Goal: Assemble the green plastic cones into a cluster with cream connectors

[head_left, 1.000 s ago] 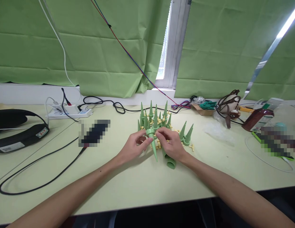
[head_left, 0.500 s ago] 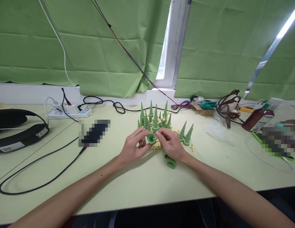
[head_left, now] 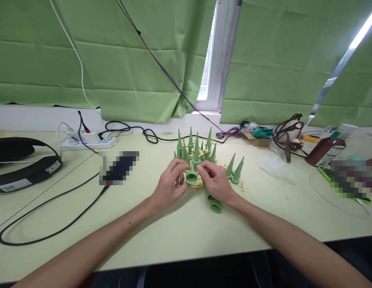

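Observation:
My left hand (head_left: 171,184) grips a green plastic watering spike (head_left: 191,177) between thumb and fingers, its round hollow end tipped towards me. Close on its right, my right hand (head_left: 215,180) has thumb and forefinger pinched together by the spike's side; whatever is between these fingertips is too small to make out. Behind the hands stands a cluster of green spikes (head_left: 197,148), points up, with small yellow T-shaped valves (head_left: 198,186) scattered among them. Two more upright spikes (head_left: 238,171) are to the right. Partly under my right hand lies another green spike (head_left: 216,206), open end facing me.
A blurred dark device (head_left: 120,168) with a black cable lies left, near a white power strip (head_left: 106,143). Far left is a black headset-like object (head_left: 30,174). On the right are clear plastic wrap (head_left: 274,166), a cardboard box (head_left: 256,139) and a brown bottle (head_left: 325,151).
The spike in my left hand has tilted and dropped slightly, so its open end faces lower. My right hand has barely moved. At the far right edge, another person's hand has gone from view.

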`<state>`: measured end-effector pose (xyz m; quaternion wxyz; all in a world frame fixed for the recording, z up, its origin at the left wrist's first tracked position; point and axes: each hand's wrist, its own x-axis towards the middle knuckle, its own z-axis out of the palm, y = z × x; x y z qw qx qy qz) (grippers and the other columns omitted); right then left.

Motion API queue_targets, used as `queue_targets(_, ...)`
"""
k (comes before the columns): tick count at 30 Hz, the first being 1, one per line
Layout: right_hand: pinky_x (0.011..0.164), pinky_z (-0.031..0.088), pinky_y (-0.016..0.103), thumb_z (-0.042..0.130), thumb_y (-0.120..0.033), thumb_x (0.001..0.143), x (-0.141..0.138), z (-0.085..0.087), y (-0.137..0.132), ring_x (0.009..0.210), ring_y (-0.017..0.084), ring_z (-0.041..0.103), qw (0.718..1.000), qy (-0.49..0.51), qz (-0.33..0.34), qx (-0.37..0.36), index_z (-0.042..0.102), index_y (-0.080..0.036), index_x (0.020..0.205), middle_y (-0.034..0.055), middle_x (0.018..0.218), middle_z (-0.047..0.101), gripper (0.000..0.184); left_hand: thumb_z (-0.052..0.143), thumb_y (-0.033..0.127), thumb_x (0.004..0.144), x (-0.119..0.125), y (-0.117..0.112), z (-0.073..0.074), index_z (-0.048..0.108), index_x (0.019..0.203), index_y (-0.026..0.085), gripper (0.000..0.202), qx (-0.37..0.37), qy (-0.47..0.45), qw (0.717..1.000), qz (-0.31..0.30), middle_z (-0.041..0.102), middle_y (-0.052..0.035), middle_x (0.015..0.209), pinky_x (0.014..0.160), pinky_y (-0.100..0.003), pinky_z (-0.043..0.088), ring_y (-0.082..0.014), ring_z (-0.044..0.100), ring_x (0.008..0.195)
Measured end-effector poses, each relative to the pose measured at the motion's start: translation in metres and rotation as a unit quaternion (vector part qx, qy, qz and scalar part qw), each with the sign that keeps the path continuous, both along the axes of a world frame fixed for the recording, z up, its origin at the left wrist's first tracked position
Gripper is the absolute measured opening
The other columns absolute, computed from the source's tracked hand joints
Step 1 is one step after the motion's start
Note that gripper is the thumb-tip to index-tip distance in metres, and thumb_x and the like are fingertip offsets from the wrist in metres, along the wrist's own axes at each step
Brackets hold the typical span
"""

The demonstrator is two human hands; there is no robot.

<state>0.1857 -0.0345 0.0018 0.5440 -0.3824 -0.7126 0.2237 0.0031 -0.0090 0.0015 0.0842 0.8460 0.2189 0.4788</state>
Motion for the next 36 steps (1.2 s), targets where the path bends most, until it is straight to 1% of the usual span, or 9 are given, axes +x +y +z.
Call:
queue_targets(3,0.049,0.03,0.025,0.048,-0.038,0.098,0.0003,-0.0014,0.0007,0.05,0.01,0.036,1.0,0.016,-0.007,-0.005,0.053,-0.02,0.078,-0.0048,0.058,0.041,0.027,0.058,0.011,0.083,0.0019,-0.0014,0.0015,0.048,0.101,0.02,0.023,-0.103,-0.022,0.994,0.018,0.051,0.0001,0.094,0.049,-0.017,0.042,-0.0037,0.049,0.056)
queue_targets(7,0.05,0.031,0.025,0.048,-0.038,0.098,0.0001,-0.0015,0.0009,0.051,0.01,0.037,1.0,0.019,-0.012,0.009,0.054,-0.02,0.081,-0.0041,0.06,0.043,0.026,0.056,0.028,0.09,0.0028,-0.0001,0.0015,0.048,0.093,0.02,0.012,-0.244,-0.058,0.968,0.022,0.053,0.003,0.079,0.047,-0.018,0.039,-0.0054,0.049,0.051)
queue_targets(10,0.051,0.033,0.025,0.048,-0.036,0.098,0.0002,-0.0009,0.0002,0.053,0.011,0.039,1.0,0.008,-0.011,0.02,0.055,-0.02,0.082,-0.0034,0.062,0.046,0.024,0.047,0.044,0.097,0.0028,0.0008,0.0032,0.05,0.074,0.017,0.035,-0.326,-0.058,0.944,-0.006,0.046,0.0044,0.057,0.047,-0.021,0.038,-0.0077,0.046,0.046)
queue_targets(12,0.053,0.034,0.025,0.048,-0.035,0.098,0.0005,-0.0006,-0.0002,0.054,0.011,0.041,1.0,-0.007,-0.006,0.026,0.057,-0.02,0.083,-0.0027,0.064,0.049,0.023,0.041,0.051,0.098,0.0027,0.0003,0.0053,0.046,0.062,0.017,0.05,-0.363,-0.044,0.93,-0.036,0.044,0.0031,0.049,0.049,-0.024,0.039,-0.0093,0.046,0.045)
queue_targets(15,0.055,0.035,0.025,0.047,-0.031,0.098,0.0005,-0.0002,-0.0006,0.056,0.011,0.042,0.999,-0.023,0.008,0.037,0.058,-0.02,0.084,-0.0017,0.067,0.052,0.022,0.042,0.058,0.095,0.0021,-0.0009,0.0069,0.047,0.063,0.017,0.052,-0.401,-0.033,0.912,-0.075,0.044,0.003,0.047,0.049,-0.025,0.04,-0.0103,0.046,0.044)
queue_targets(19,0.055,0.034,0.025,0.047,-0.027,0.098,0.0002,0.0006,-0.0006,0.056,0.01,0.041,0.998,-0.03,0.02,0.044,0.058,-0.02,0.083,-0.0017,0.069,0.054,0.021,0.052,0.054,0.092,0.0,-0.0013,0.0051,0.048,0.069,0.017,0.044,-0.399,-0.035,0.912,-0.093,0.043,0.0049,0.051,0.049,-0.024,0.041,-0.0089,0.045,0.046)
queue_targets(23,0.055,0.033,0.025,0.047,-0.029,0.098,0.0007,0.0001,-0.0003,0.056,0.011,0.04,0.998,-0.038,0.018,0.036,0.057,-0.02,0.082,-0.002,0.068,0.052,0.021,0.053,0.048,0.093,-0.0011,-0.0024,0.0059,0.051,0.072,0.016,0.039,-0.373,-0.016,0.925,-0.077,0.044,0.005,0.053,0.049,-0.022,0.039,-0.0085,0.045,0.048)
queue_targets(29,0.053,0.031,0.025,0.047,-0.031,0.098,0.0009,-0.0021,0.0011,0.055,0.011,0.038,0.999,-0.033,0.011,0.022,0.056,-0.02,0.081,-0.0022,0.067,0.049,0.022,0.061,0.043,0.089,0.0002,-0.0031,0.007,0.062,0.088,0.014,0.028,-0.279,-0.001,0.96,-0.037,0.056,-0.0012,0.077,0.051,-0.022,0.042,-0.0095,0.049,0.059)
queue_targets(36,0.051,0.029,0.025,0.048,-0.031,0.098,0.0005,-0.0019,0.0021,0.054,0.01,0.037,1.0,-0.023,0.011,0.014,0.055,-0.019,0.081,-0.0027,0.065,0.047,0.022,0.064,0.035,0.088,-0.0001,-0.0007,0.0017,0.063,0.094,0.016,0.019,-0.204,-0.009,0.978,-0.035,0.051,-0.0017,0.087,0.051,-0.02,0.042,-0.0074,0.046,0.062)
